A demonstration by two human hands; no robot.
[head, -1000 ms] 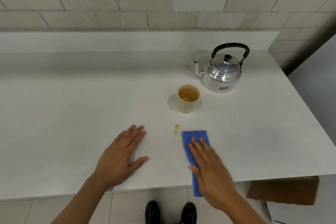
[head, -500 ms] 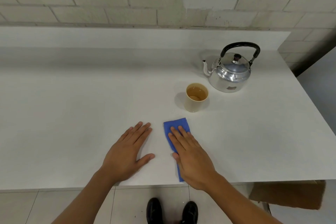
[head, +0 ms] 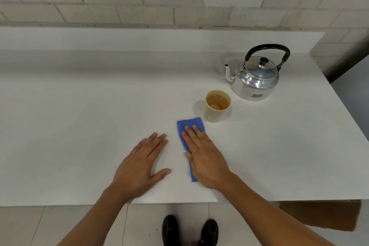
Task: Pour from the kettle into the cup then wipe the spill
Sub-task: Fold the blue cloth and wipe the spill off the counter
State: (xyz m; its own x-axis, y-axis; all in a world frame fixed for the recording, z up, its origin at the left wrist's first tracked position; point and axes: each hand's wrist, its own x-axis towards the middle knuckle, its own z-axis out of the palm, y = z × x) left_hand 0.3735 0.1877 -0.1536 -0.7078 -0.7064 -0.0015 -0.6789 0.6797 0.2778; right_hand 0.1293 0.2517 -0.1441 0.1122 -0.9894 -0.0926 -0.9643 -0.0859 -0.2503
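A shiny metal kettle [head: 255,80] with a black handle stands upright at the back right of the white table [head: 79,116], its spout pointing left. In front of it, a beige cup [head: 216,115] holds brownish liquid. My right hand [head: 205,158] presses flat on a blue cloth [head: 189,123], whose far end lies just left of the cup without touching it. Flat on the table to the cloth's left rests my left hand [head: 139,168], fingers apart and holding nothing. No spilled drops are visible on the table.
A brick wall runs behind the table's raised back ledge. The table's right edge is close to the kettle. A cardboard box [head: 327,215] sits under the table's front right. My black shoes [head: 189,229] stand on the tiled floor below the front edge.
My right hand slid the blue cloth forward and left, over the spot where brown drops lay near the cup. The drops no longer show. My left hand stayed flat.
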